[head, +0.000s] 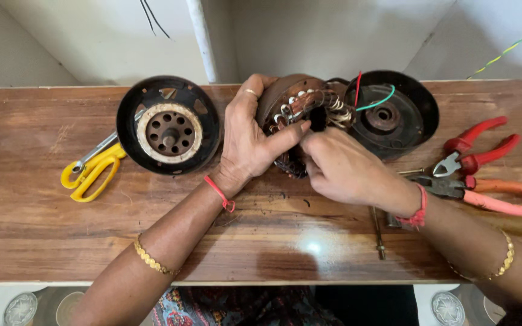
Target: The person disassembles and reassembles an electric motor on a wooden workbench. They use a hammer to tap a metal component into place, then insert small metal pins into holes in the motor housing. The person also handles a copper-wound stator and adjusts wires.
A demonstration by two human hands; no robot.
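My left hand (250, 140) grips a round motor stator (300, 105) with copper windings and white ties, tilted up on its edge on the wooden bench (43, 217). Its thumb presses across the front of the windings. My right hand (342, 169) has its fingertips pinched at the coil near the dark centre hole; what it pinches is too small to tell. Red and green wires (370, 102) lead off the stator to the right.
A black round motor cover with a rusty hub (168, 125) lies left. A second black cover (397, 115) lies behind the stator. Yellow-handled scissors (90, 172), a spanner, red cutters (475, 148), orange pliers (502, 196) and a long bolt (378, 235) lie around.
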